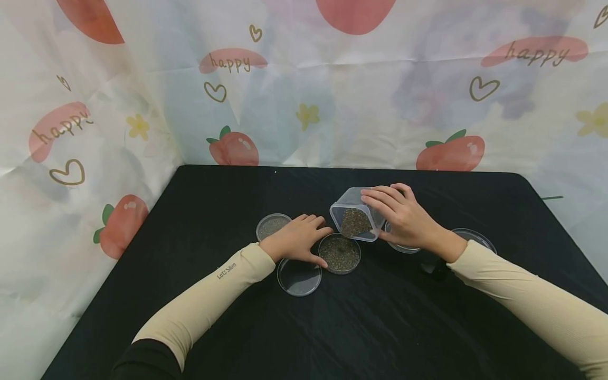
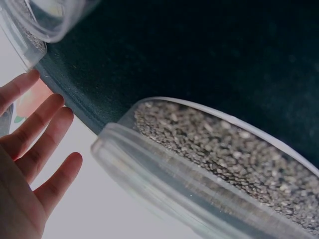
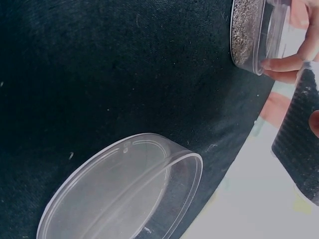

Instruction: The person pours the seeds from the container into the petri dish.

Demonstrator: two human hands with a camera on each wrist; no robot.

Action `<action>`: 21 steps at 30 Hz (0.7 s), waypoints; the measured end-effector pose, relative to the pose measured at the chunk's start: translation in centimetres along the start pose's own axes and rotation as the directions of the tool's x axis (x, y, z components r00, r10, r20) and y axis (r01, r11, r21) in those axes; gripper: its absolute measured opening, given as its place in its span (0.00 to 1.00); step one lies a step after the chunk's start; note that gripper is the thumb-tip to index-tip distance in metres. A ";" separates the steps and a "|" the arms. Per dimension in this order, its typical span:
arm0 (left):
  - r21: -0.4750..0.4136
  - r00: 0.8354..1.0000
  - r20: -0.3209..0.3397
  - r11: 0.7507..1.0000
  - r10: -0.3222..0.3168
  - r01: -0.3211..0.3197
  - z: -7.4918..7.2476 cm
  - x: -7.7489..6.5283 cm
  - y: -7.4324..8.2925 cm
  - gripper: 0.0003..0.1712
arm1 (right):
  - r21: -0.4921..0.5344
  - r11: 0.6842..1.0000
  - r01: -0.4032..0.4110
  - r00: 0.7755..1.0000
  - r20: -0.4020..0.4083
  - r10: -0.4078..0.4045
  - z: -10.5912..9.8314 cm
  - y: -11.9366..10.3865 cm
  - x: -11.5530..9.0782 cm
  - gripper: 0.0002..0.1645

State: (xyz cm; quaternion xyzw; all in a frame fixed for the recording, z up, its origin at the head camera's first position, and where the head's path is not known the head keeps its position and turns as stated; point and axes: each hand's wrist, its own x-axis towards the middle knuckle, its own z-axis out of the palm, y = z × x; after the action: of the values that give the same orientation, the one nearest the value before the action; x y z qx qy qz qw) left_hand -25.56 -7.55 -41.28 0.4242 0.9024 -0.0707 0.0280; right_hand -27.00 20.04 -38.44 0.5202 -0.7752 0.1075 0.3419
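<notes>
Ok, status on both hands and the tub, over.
Right hand grips tub, tilted over dish of granules. Left hand at dish's left edge. Nothing seen blocking tub from dish.

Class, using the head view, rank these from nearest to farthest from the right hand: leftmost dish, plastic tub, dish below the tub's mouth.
1. Plastic tub: held in the right hand.
2. Dish below the tub's mouth: left of the right hand.
3. Leftmost dish: farther left, partly covered by the left hand.
</notes>
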 end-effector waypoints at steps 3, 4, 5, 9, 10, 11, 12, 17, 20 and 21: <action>-0.004 1.000 -0.008 1.000 0.003 -0.003 0.0 0.0 0.0 0.48 | -0.003 1.000 0.000 1.000 0.003 0.000 0.0 0.0 0.0 0.55; -0.005 1.000 -0.010 1.000 0.004 -0.004 0.0 0.0 0.0 0.48 | -0.003 1.000 -0.001 1.000 0.004 0.001 0.0 0.0 0.0 0.55; -0.006 1.000 -0.012 1.000 0.005 -0.005 0.0 0.0 0.0 0.48 | -0.004 1.000 -0.001 1.000 0.005 0.001 0.0 0.0 0.0 0.55; -0.005 1.000 -0.002 1.000 0.002 -0.002 0.0 0.0 0.0 0.48 | -0.005 1.000 -0.004 1.000 0.008 0.004 -0.1 0.0 0.0 0.54; -0.005 1.000 0.001 1.000 0.000 0.000 0.0 0.0 0.0 0.48 | -0.005 1.000 -0.004 1.000 0.009 0.004 -0.1 0.0 0.0 0.54; -0.005 1.000 0.005 1.000 -0.002 0.002 0.0 0.0 0.0 0.48 | -0.007 1.000 -0.002 1.000 0.009 0.002 -0.1 0.0 0.0 0.54; -0.005 1.000 0.008 1.000 -0.003 0.003 0.0 0.0 0.0 0.48 | -0.008 1.000 -0.001 1.000 0.009 0.001 -0.1 0.0 0.0 0.54; -0.005 1.000 0.012 1.000 -0.008 0.008 0.0 0.0 0.0 0.48 | -0.013 1.000 0.009 1.000 0.001 -0.009 -0.3 0.0 0.1 0.55; -0.002 1.000 0.015 1.000 -0.012 0.012 0.0 0.0 0.1 0.48 | -0.013 1.000 0.012 1.000 -0.003 -0.012 -0.3 0.1 0.0 0.55; -0.001 1.000 0.016 1.000 -0.013 0.013 0.0 0.0 0.1 0.48 | -0.013 1.000 0.011 1.000 -0.003 -0.011 -0.3 0.1 0.0 0.55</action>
State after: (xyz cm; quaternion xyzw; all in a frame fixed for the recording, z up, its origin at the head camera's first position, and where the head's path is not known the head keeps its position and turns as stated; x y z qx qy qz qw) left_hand -25.54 -7.49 -41.30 0.4179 0.9048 -0.0739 0.0348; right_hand -26.96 20.20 -38.18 0.5223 -0.7723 0.1016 0.3470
